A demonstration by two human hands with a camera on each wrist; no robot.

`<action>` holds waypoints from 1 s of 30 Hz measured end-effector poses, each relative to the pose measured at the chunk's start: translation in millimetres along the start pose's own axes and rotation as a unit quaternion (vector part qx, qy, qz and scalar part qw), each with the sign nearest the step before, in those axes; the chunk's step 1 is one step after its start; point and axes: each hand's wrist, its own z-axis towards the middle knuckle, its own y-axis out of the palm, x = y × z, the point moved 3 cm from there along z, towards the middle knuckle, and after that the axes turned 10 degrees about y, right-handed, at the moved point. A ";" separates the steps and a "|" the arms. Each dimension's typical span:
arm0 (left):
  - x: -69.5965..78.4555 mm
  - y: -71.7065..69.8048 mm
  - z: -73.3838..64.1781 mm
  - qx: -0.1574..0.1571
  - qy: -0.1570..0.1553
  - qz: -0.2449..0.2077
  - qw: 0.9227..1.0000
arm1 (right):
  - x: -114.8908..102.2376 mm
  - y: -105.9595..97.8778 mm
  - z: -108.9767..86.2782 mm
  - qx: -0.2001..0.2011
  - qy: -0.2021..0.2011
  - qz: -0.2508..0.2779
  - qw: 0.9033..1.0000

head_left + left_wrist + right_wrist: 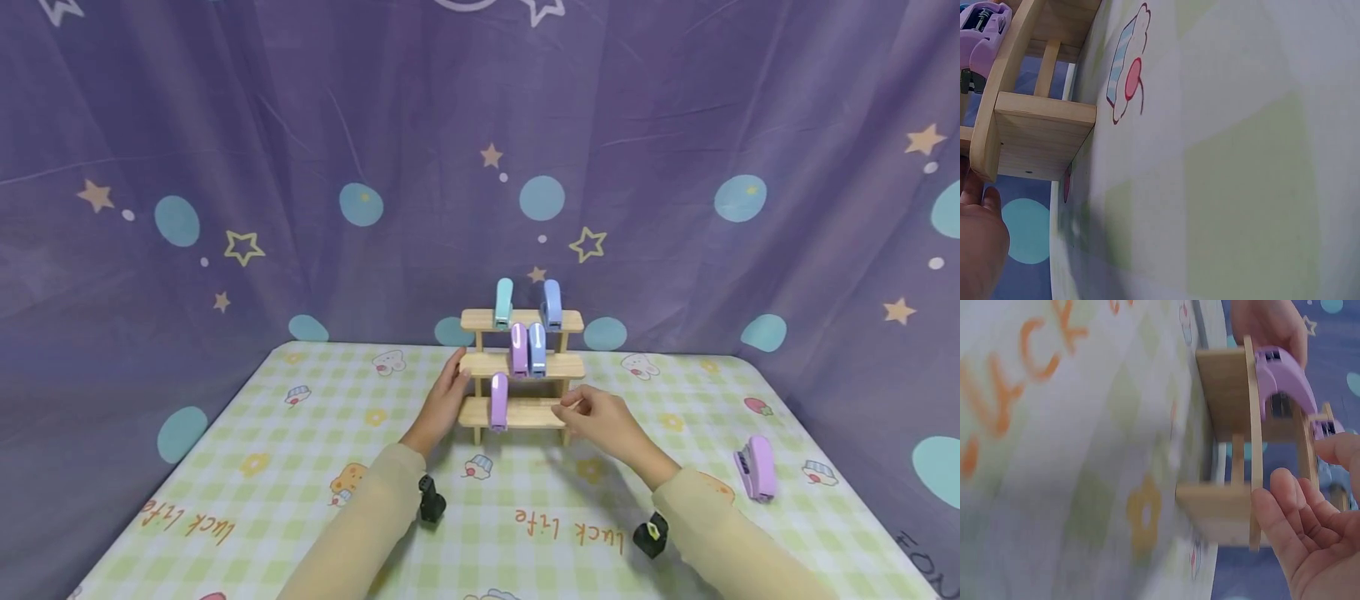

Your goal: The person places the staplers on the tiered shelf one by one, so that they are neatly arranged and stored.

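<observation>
A three-tier wooden shelf [536, 412] stands on the table. My left hand [444, 400] rests against its left side, fingertips at the middle tier's end. At the bottom tier's right end is my right hand [600, 417], holding no stapler, its fingers loosely bent at the board's edge in the right wrist view. A purple stapler [498, 402] stands on the bottom tier, left of centre. Side by side on the middle tier are a lilac stapler [519, 350] and a blue stapler [537, 350]. The top tier bears a teal stapler [503, 303] and another blue stapler [552, 305].
Another lilac stapler [761, 468] lies on the table to the right, away from the shelf. A checked cloth [300, 467] with printed pictures covers the table. Behind it hangs a purple curtain [420, 108] with stars and dots.
</observation>
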 end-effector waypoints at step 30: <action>6.0 -1.1 -0.9 -0.013 -0.027 -0.002 1.000 | 104.3 -136.5 -48.9 0.032 0.075 -0.122 0.989</action>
